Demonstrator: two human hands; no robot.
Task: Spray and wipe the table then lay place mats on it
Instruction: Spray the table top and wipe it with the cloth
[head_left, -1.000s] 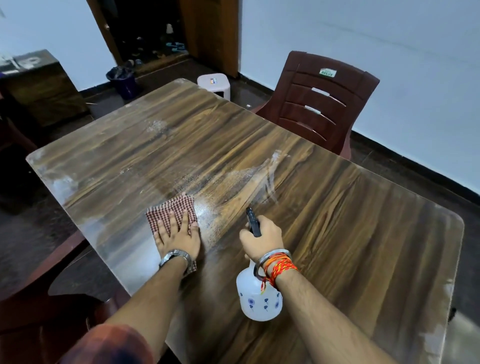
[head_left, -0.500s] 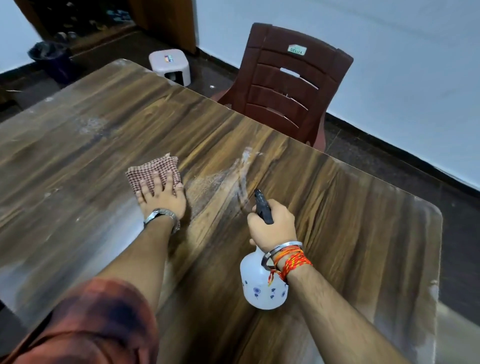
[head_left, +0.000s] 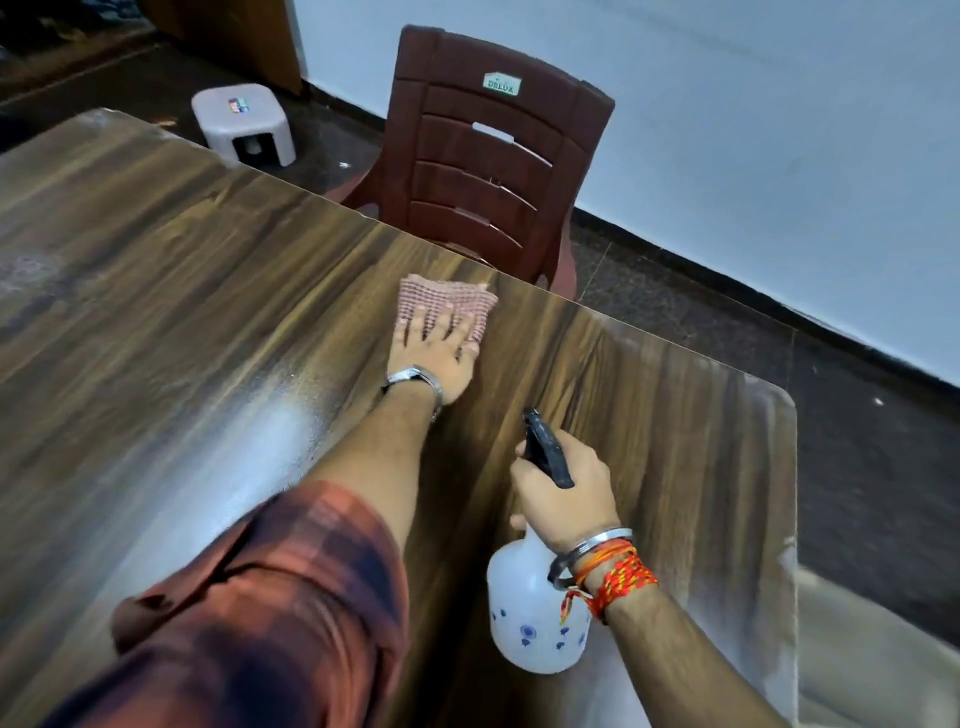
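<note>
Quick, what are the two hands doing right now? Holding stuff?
Left hand: open, pressed flat on the checked cloth on the table.
Right hand: closed around the spray bottle.

Head-height view down over table (head_left: 675, 415)

Light: dim, cool, indoor; source unseen. Glare: pale sheen on the table (head_left: 156, 364) at near left and along its right edge. Shadows: soft, beneath the arms. Blur: motion smear on the cloth (head_left: 447, 304), left hand (head_left: 434, 358) and sleeve (head_left: 249, 613); wood grain streaked. Distortion: wide-angle, with table edges and wall (head_left: 727, 130) base bowed and slanted.
</note>
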